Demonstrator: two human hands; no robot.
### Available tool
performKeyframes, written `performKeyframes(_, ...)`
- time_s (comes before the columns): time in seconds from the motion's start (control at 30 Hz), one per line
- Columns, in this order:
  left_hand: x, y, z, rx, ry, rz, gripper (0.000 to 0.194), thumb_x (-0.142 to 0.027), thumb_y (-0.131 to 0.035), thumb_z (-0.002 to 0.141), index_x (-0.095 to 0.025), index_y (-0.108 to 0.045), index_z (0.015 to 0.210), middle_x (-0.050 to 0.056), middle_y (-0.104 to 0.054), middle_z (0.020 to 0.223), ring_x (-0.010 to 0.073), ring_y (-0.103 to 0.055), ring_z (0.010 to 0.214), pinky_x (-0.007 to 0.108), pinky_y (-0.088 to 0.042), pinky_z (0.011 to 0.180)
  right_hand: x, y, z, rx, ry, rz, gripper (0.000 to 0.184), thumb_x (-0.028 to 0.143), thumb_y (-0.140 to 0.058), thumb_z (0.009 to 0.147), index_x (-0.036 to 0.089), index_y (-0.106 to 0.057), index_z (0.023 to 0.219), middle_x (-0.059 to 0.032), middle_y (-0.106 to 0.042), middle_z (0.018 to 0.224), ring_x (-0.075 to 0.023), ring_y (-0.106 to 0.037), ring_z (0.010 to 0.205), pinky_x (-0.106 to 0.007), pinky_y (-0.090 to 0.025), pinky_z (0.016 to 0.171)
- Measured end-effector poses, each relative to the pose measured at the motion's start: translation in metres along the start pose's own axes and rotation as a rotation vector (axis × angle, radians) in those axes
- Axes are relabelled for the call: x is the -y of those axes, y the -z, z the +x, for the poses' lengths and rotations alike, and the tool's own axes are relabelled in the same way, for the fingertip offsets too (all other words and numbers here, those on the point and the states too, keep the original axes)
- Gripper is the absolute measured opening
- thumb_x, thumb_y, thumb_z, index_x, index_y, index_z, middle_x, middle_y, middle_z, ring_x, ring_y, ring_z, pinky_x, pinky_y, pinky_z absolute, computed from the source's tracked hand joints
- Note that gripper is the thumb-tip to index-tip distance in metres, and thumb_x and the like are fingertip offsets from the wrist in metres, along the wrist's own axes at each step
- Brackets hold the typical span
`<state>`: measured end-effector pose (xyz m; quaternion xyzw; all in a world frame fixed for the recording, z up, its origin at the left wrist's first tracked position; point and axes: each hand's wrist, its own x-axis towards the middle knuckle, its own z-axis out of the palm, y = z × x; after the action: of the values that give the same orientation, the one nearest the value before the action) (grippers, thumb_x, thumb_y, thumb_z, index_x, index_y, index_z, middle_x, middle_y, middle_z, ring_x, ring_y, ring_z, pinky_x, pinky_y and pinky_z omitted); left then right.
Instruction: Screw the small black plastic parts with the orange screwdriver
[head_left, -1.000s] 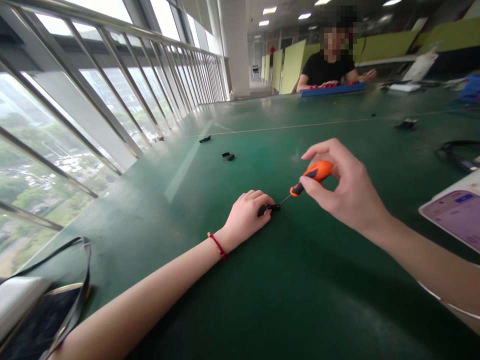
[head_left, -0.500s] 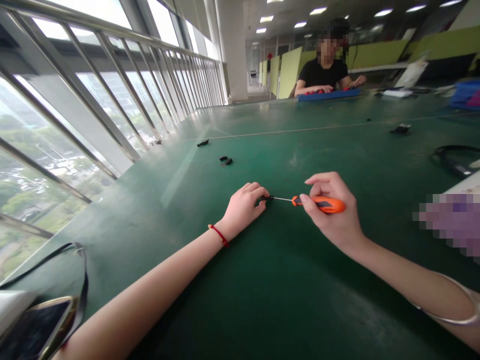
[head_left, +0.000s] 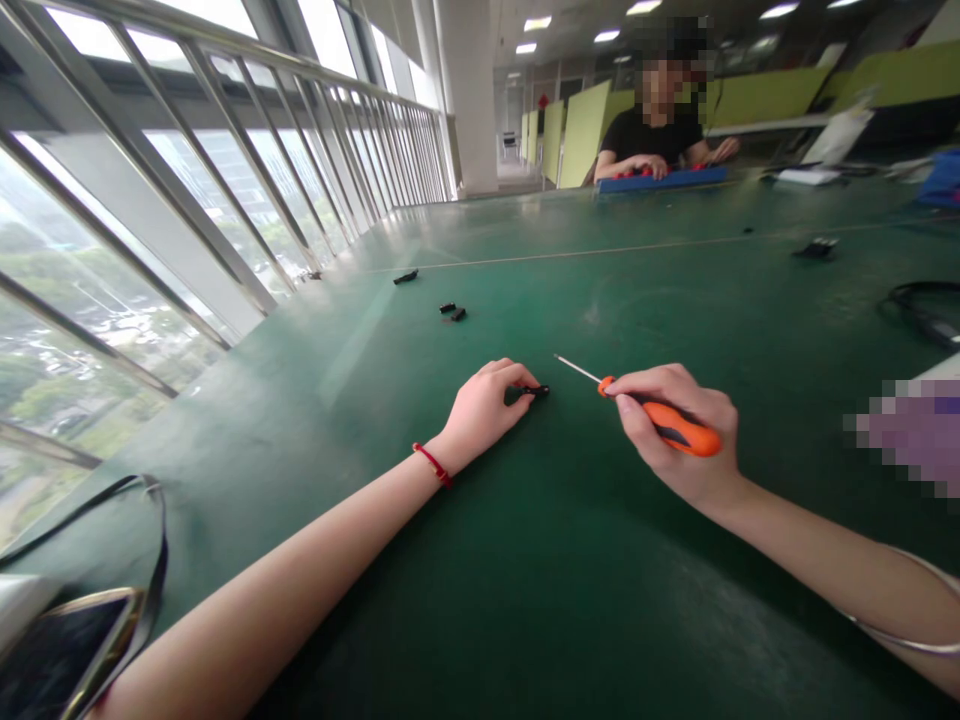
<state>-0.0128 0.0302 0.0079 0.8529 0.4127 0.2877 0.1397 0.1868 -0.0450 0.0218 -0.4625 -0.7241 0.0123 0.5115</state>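
Between the thumb and fingers of my left hand (head_left: 491, 408) is a small black part (head_left: 538, 390), low over the green table (head_left: 465, 560); its far end sticks out to the right. My right hand (head_left: 686, 430) grips an orange and black screwdriver (head_left: 694, 436) by its handle. The thin metal shaft points up and left, its tip apart from the black part. Fingers cover much of the part, so its exact kind cannot be made out.
Small black pieces (head_left: 458, 314) lie beyond my left hand, with another black piece (head_left: 406, 277) farther left. A phone (head_left: 64, 650) rests at lower left. Across the table a person (head_left: 652, 140) sits behind a blue tray (head_left: 660, 184). A railing (head_left: 225, 170) runs along the left.
The screwdriver has come away from the black part; its tip now points up and left. My right hand has shifted right and closed more around the handle. My left hand keeps its pinch.
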Motion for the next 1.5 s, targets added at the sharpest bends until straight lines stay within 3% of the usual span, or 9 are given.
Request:
performKeyframes(0.1, -0.002, -0.001, -0.002, -0.001, -0.017, -0.038, 0.014, -0.016, -0.055, 0.08, -0.02, -0.067, 0.087, 0.003, -0.064, 0.092, 0.0175, -0.059, 0.09, 0.031, -0.049, 0.083, -0.009, -0.003, 0.004, 0.136, 0.004, -0.061, 0.004, 0.025, -0.056, 0.082, 0.027, -0.06, 0.083, -0.0014, -0.069, 0.079, -0.0197, -0.062, 0.072, -0.038, -0.047, 0.073)
performKeyframes(0.23, -0.01, -0.003, -0.008, -0.012, -0.032, -0.1, 0.014, -0.016, -0.055, 0.08, -0.02, -0.066, 0.088, 0.003, -0.065, 0.092, 0.0171, -0.059, 0.089, 0.03, -0.049, 0.081, -0.023, -0.011, 0.006, 0.309, -0.109, -0.064, 0.008, 0.028, -0.057, 0.083, 0.024, -0.06, 0.089, -0.0041, -0.068, 0.091, -0.0208, -0.063, 0.079, -0.037, -0.046, 0.076)
performKeyframes(0.47, -0.022, -0.007, -0.014, -0.009, -0.026, -0.141, 0.012, -0.016, -0.057, 0.079, -0.021, -0.065, 0.086, 0.001, -0.066, 0.093, 0.0175, -0.059, 0.09, 0.031, -0.048, 0.082, -0.027, -0.017, 0.003, 0.458, -0.061, -0.153, 0.014, 0.025, -0.06, 0.08, 0.025, -0.062, 0.095, -0.0036, -0.066, 0.09, -0.0208, -0.061, 0.077, -0.036, -0.047, 0.074)
performKeyframes(0.87, -0.017, -0.009, -0.013, 0.036, -0.037, -0.155, 0.008, -0.025, -0.06, 0.081, -0.02, -0.065, 0.085, 0.002, -0.067, 0.09, 0.0179, -0.058, 0.088, 0.031, -0.047, 0.081, -0.029, -0.018, -0.001, 0.463, -0.05, -0.152, 0.013, 0.022, -0.06, 0.082, 0.021, -0.065, 0.094, -0.0017, -0.066, 0.088, -0.0168, -0.057, 0.075, -0.032, -0.044, 0.074)
performKeyframes(1.27, -0.019, -0.007, -0.011, 0.025, -0.013, -0.211, 0.006, -0.022, -0.061, 0.08, -0.019, -0.066, 0.082, 0.002, -0.067, 0.088, 0.0164, -0.059, 0.085, 0.031, -0.046, 0.08, -0.03, -0.021, -0.001, 0.494, -0.052, -0.157, 0.014, 0.023, -0.06, 0.082, 0.021, -0.063, 0.095, -0.0014, -0.065, 0.089, -0.0179, -0.058, 0.08, -0.033, -0.042, 0.077)
performKeyframes(1.5, -0.02, -0.007, -0.012, 0.0, -0.047, -0.168, 0.005, -0.021, -0.062, 0.08, -0.019, -0.065, 0.083, 0.002, -0.066, 0.089, 0.017, -0.058, 0.087, 0.031, -0.047, 0.08, -0.028, -0.019, -0.001, 0.446, -0.061, -0.111, 0.011, 0.025, -0.06, 0.082, 0.02, -0.063, 0.092, -0.0014, -0.067, 0.091, -0.0167, -0.058, 0.079, -0.032, -0.041, 0.077)
